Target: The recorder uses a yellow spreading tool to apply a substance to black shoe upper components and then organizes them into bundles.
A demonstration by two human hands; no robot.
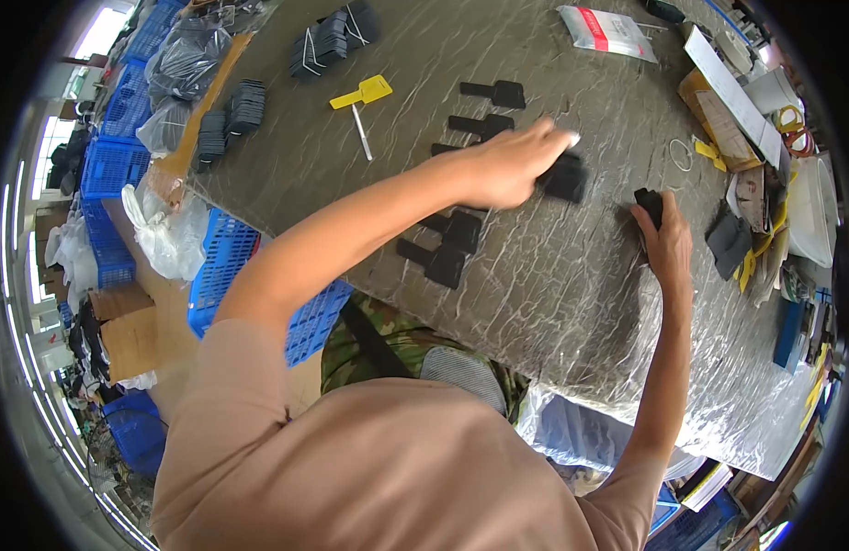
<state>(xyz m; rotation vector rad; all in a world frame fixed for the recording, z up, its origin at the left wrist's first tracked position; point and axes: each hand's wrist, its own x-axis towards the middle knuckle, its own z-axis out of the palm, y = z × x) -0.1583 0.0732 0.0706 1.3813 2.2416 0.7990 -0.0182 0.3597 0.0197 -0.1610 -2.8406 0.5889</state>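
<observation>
Apart from each other, both hands work over the bench: the left hand reaches across its middle, while the right hand sits farther right, nearer the clutter on the right edge. Thumb and fingers of the right hand close around a small dark piece, one end poking up between them, a grip that seems meant to keep it steady. A blurred black tag shows just beneath the left hand's fingertips; whether they pinch it, I cannot tell.

Under the left forearm, a row of black tags runs inward from the near edge, narrow ends all to the left, probably set alike so each handle is easy to catch. Toward the left edge, a yellow tag lies just beside a white stick. Beyond these are bundled dark stacks, tied with pale bands, presumably so they stay together. Unbound dark piles sit by the near-left corner. Along the right edge, a white card and scissors crowd together, perhaps to leave working room.
</observation>
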